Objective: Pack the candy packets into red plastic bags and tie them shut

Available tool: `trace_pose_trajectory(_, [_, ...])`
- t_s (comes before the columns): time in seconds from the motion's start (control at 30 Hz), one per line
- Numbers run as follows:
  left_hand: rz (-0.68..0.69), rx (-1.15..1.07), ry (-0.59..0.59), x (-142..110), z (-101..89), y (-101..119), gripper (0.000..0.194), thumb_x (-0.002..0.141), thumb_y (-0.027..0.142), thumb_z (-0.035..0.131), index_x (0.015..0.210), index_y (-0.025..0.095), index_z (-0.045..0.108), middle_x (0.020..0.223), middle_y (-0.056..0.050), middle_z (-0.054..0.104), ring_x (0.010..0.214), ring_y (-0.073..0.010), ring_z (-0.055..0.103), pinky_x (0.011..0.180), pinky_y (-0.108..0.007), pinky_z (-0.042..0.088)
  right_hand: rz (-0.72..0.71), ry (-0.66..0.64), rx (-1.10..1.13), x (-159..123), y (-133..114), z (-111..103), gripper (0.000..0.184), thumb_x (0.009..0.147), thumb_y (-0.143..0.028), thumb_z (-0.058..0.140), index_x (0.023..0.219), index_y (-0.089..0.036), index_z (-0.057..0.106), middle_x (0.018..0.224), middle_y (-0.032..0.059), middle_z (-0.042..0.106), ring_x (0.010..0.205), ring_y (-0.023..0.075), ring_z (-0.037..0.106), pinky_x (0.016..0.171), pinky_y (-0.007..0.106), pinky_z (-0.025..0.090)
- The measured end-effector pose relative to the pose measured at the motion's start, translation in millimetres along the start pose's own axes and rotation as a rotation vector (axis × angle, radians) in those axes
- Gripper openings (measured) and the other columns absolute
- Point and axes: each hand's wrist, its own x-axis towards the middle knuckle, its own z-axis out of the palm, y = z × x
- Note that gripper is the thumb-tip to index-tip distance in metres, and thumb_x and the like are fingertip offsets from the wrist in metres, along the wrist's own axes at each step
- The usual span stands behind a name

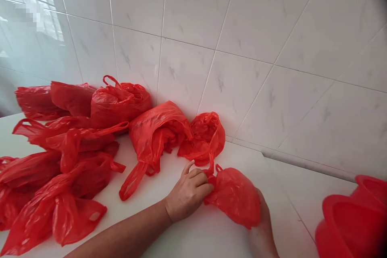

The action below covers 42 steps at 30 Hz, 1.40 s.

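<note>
A small filled red plastic bag is between my two hands near the middle of the white table. My left hand has its fingers curled around the gathered neck and handles of this bag, the index finger raised a little. Behind the bag's right side, my right hand supports its rounded bottom; its fingers are mostly hidden by the bag. Just beyond my left hand lies another red plastic bag with its mouth loosely bunched. What the bags contain cannot be made out.
Several more red plastic bags lie in a pile on the left of the white table. Red plastic tubs stand at the right edge. A tiled wall closes off the back, with a narrow gap behind the right tabletop.
</note>
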Motion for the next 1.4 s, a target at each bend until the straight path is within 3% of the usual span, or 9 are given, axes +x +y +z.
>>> trace_pose_trajectory(0.1, [0.074, 0.104, 0.021, 0.9, -4.6, 5.3, 0.023, 0.087, 0.008, 0.046, 0.084, 0.023, 0.062, 0.073, 0.002, 0.058, 0.076, -0.0126, 0.053, 0.109, -0.051, 0.018, 0.205, 0.242, -0.072, 1.2, -3.2, -32.0, 0.039, 0.080, -0.048, 0.055, 0.105, -0.019, 0.051, 0.095, 0.0069, 0.063, 0.068, 0.0197, 0.064, 0.054, 0.032, 0.053])
trace_pose_trajectory(0.2, [0.146, 0.144, 0.028, 2.8, -9.5, 9.5, 0.022, 0.088, 0.008, 0.046, 0.081, 0.021, 0.061, 0.077, 0.002, 0.060, 0.084, -0.0131, 0.054, 0.111, -0.052, 0.012, -0.009, 0.389, -0.315, -12.0, -26.4, -40.1, 0.034, 0.083, -0.045, 0.053, 0.104, -0.018, 0.055, 0.103, 0.0102, 0.061, 0.085, 0.0224, 0.061, 0.069, 0.035, 0.053])
trace_pose_trajectory(0.33, [0.292, 0.141, 0.013, 0.8, -11.3, 20.6, 0.020, 0.091, 0.012, 0.047, 0.075, 0.019, 0.057, 0.099, 0.000, 0.066, 0.121, -0.0184, 0.044, 0.114, -0.053, 0.003, -0.691, 0.005, -0.471, -37.0, -53.4, -16.1, 0.017, 0.089, -0.026, 0.046, 0.099, -0.021, 0.059, 0.100, 0.0100, 0.065, 0.092, 0.0212, 0.063, 0.078, 0.032, 0.052])
trace_pose_trajectory(0.43, [0.291, 0.148, -0.070, -3.5, -10.5, 26.1, 0.020, 0.091, 0.014, 0.045, 0.076, 0.019, 0.057, 0.090, 0.000, 0.067, 0.117, -0.0184, 0.047, 0.113, -0.055, 0.002, -0.856, -0.244, -0.630, -44.8, -50.6, 4.4, 0.020, 0.091, -0.020, 0.041, 0.099, -0.022, 0.059, 0.097, 0.0072, 0.069, 0.084, 0.0179, 0.067, 0.069, 0.027, 0.054])
trace_pose_trajectory(0.57, [-0.001, 0.176, -0.193, -4.8, -17.3, 13.9, 0.012, 0.080, 0.013, 0.053, 0.071, 0.021, 0.056, 0.079, -0.002, 0.065, 0.106, -0.0235, 0.054, 0.111, -0.062, 0.000, -0.720, -0.359, -0.926, -39.0, -30.6, 5.7, 0.015, 0.086, -0.023, 0.045, 0.083, -0.024, 0.059, 0.067, 0.0002, 0.065, 0.054, 0.0154, 0.061, 0.048, 0.024, 0.046])
trace_pose_trajectory(0.8, [-0.311, 0.354, -0.087, -4.7, -45.1, -25.7, 0.017, 0.075, 0.019, 0.059, 0.093, 0.020, 0.060, 0.101, -0.010, 0.064, 0.108, -0.0336, 0.052, 0.103, -0.072, 0.003, -0.626, -0.140, -1.208, -4.7, -13.9, -40.4, 0.021, 0.079, -0.027, 0.049, 0.094, -0.023, 0.063, 0.095, 0.0099, 0.063, 0.074, 0.0248, 0.059, 0.060, 0.037, 0.051])
trace_pose_trajectory(1.03, [-0.112, 0.303, -0.024, -7.6, -42.1, -18.7, 0.016, 0.087, 0.034, 0.053, 0.094, 0.021, 0.060, 0.112, -0.007, 0.064, 0.125, -0.0303, 0.043, 0.109, -0.061, 0.010, -0.687, 0.150, -1.010, -15.8, -37.4, -37.3, 0.038, 0.087, -0.045, 0.049, 0.114, -0.020, 0.058, 0.114, 0.0112, 0.063, 0.089, 0.0263, 0.064, 0.062, 0.034, 0.052])
trace_pose_trajectory(1.23, [0.147, 0.202, 0.003, -8.3, -33.9, 16.1, 0.014, 0.086, 0.016, 0.053, 0.073, 0.019, 0.057, 0.114, -0.001, 0.065, 0.118, -0.0221, 0.047, 0.109, -0.048, 0.020, -0.989, -0.008, -0.664, -33.2, -45.3, -7.3, 0.019, 0.090, -0.021, 0.049, 0.105, -0.018, 0.061, 0.099, 0.0097, 0.069, 0.093, 0.0193, 0.066, 0.083, 0.030, 0.052])
trace_pose_trajectory(1.4, [0.255, 0.145, 0.047, -8.3, -38.8, 14.3, 0.010, 0.081, 0.017, 0.057, 0.072, 0.020, 0.058, 0.109, -0.001, 0.067, 0.111, -0.0208, 0.052, 0.104, -0.042, 0.029, -0.305, -0.206, -1.002, -17.2, -33.6, -9.2, 0.038, 0.093, -0.034, 0.031, 0.083, -0.018, 0.065, 0.070, 0.0076, 0.070, 0.062, 0.0232, 0.067, 0.052, 0.033, 0.051])
